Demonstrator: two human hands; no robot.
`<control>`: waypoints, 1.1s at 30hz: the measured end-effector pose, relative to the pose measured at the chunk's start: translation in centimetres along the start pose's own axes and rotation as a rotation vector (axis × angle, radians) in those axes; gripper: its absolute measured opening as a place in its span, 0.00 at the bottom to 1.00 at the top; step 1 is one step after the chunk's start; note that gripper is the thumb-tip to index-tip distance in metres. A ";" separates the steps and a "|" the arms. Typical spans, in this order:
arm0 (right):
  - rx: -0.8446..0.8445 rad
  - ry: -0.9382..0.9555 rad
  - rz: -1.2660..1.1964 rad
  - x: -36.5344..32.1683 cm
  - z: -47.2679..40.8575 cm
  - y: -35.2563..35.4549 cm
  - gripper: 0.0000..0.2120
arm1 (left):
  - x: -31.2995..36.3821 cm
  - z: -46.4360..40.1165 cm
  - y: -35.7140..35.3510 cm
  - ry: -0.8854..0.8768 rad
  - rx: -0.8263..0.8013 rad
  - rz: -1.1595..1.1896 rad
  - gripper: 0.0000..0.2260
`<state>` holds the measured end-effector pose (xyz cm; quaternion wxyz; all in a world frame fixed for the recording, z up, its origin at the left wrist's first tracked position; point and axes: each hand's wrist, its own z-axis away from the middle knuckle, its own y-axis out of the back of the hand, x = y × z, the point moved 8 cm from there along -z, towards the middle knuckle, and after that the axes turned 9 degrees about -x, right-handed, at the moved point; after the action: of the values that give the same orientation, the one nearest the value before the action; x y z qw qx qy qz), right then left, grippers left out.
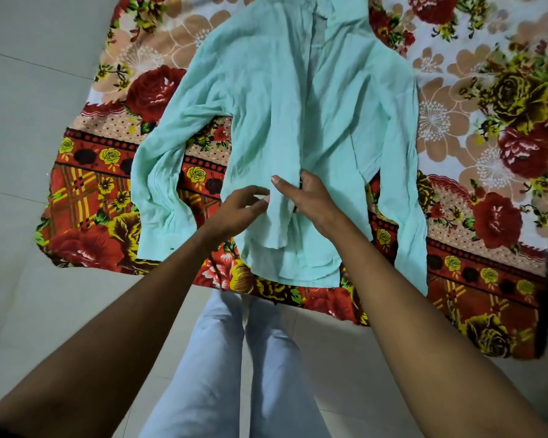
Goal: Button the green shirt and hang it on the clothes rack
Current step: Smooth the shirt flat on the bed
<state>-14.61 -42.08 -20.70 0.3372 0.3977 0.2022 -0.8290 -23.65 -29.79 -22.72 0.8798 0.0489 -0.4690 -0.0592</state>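
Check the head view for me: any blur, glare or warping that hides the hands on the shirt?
Head view: light is soft and even, no glare; wide-angle warping bends the blanket edges and floor tiles; the left hand and right hand on the shirt front look slightly soft, buttons too small to see.

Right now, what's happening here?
A person stands over a green shirt spread flat on a floral blanket on the floor. The left hand and right hand both work at the shirt's front placket near the hem, apparently buttoning. The upper front looks open. No clothes rack is in view.
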 end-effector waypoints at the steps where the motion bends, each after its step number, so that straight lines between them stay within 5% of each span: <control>1: -0.015 -0.002 0.012 0.1 0.2 0.0 0.17 | 0.1 0.0 -0.3 -0.009 -0.021 0.072 0.08; 11: -0.061 0.020 0.033 1.0 0.5 -1.0 0.16 | -1.7 1.3 -2.9 0.162 0.029 0.416 0.13; 17: -0.069 -0.002 0.013 2.0 0.3 -1.0 0.18 | -2.8 1.4 -4.9 0.307 -0.133 0.661 0.20; 23: -0.058 0.023 -0.197 1.5 0.4 -1.4 0.14 | -3.2 1.4 -5.9 0.455 -0.113 0.838 0.18; 26: -0.074 0.066 -0.311 0.2 0.7 -2.1 0.14 | -3.3 2.5 -7.8 0.612 -0.252 0.925 0.23; 28: -0.081 0.100 -0.367 -0.6 0.9 -2.4 0.14 | -1.9 2.4 -8.3 0.538 -0.344 1.155 0.25; 33: 0.046 0.084 -0.164 -0.5 1.6 -1.5 0.12 | -4.0 1.2 -3.4 0.265 0.267 1.509 0.16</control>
<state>-16.32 -41.84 -19.26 0.2503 0.4221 0.2287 -0.8408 -27.02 -32.58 -25.83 0.7176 -0.1711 -0.2693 0.6191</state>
